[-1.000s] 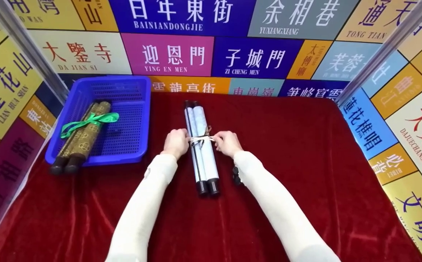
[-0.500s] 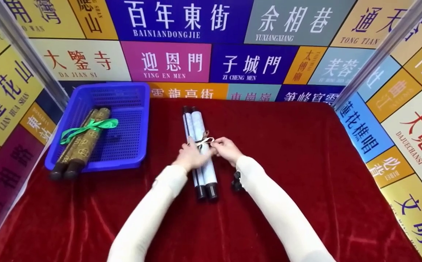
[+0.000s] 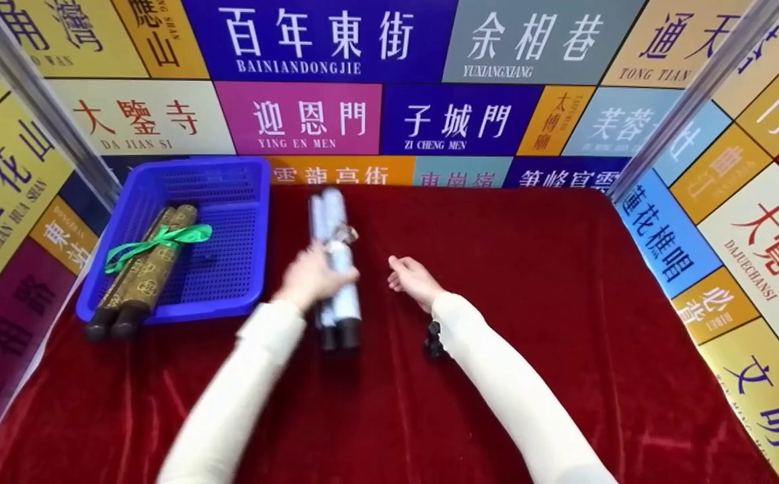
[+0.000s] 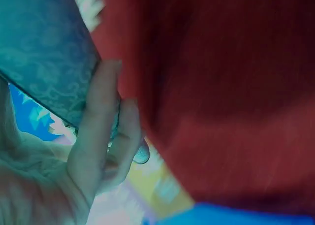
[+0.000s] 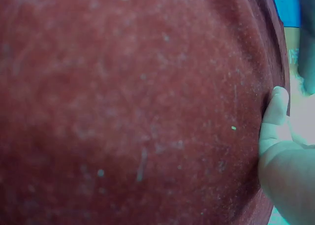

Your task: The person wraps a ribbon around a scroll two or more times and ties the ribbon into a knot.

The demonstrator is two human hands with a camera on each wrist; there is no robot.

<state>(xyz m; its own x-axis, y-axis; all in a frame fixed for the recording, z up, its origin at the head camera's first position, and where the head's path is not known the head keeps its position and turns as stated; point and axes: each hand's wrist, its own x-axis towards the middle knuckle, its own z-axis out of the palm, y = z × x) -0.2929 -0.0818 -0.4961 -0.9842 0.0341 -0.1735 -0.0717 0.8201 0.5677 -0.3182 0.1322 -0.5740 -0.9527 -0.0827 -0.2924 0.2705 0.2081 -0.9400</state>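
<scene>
Two pale blue rolled scrolls (image 3: pixel 345 299) with dark end knobs, tied together by a pale ribbon (image 3: pixel 343 236), are gripped by my left hand (image 3: pixel 310 277) around their lower middle. Motion blurs this bundle in the head view. Up close in the left wrist view, my fingers (image 4: pixel 96 116) wrap the patterned blue scroll (image 4: pixel 44 52); the thumb side is partly cut off. To the right, over the red cloth, my right hand (image 3: pixel 416 281) holds nothing, its fingers loosely bent. Its thumb shows at the edge of the right wrist view.
A blue plastic basket (image 3: pixel 263 242) stands at the left. In it lie two gold-brown scrolls (image 3: pixel 144 279) tied with a green ribbon (image 3: pixel 187 234), their dark ends over the front rim. Red velvet cloth (image 3: pixel 497 269) covers the table; panels with lettering (image 3: pixel 295 117) stand behind and beside it.
My right hand has let go of the ribbon bow. My left hand has moved from the bow to grip the blue scrolls, and they have shifted left towards the basket.
</scene>
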